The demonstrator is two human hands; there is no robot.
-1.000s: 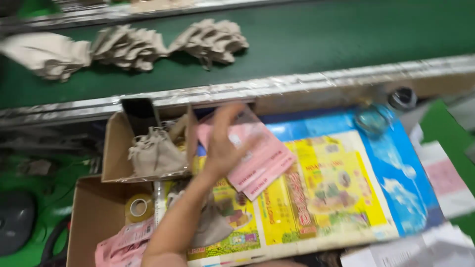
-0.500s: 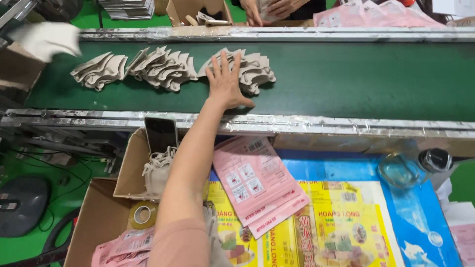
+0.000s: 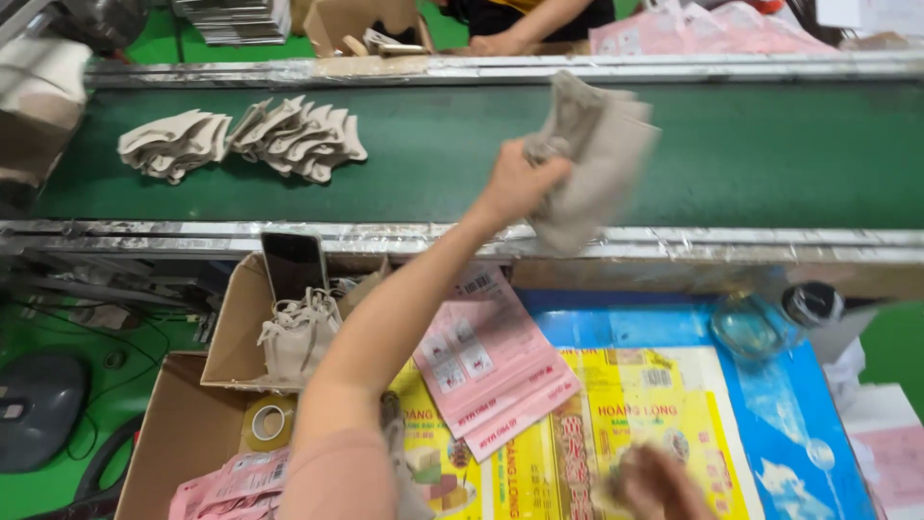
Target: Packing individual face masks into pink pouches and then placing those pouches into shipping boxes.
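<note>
The head view shows the left hand (image 3: 515, 183) raised over the near edge of the green conveyor belt (image 3: 433, 164), closed around a bundle of beige fabric pieces (image 3: 587, 159) that hangs from its grip and fans out to its right. The bundle is blurred, so how many pieces it holds cannot be told. Well to the left of that hand, two more piles of beige fabric (image 3: 241, 140) lie on the belt. Below the hand, past the metal rail (image 3: 674, 241), a stack of pink printed sheets (image 3: 491, 361) lies on the bench (image 3: 770, 404), which is covered with a blue and yellow printed sheet. Under the forearm stands an open cardboard box (image 3: 236, 332) with beige pieces inside and a dark phone (image 3: 294, 265) propped at its back; a roll of tape (image 3: 268, 424) sits just beyond it.

The right hand (image 3: 659, 486) is low in the same view, over the bench, too blurred to tell whether it is spread or closed.

To handle the bundle well, I judge the grip should stay firm near the gathered end so no loose piece slips out, and the carry should clear the rail and not brush the pink sheets.
</note>
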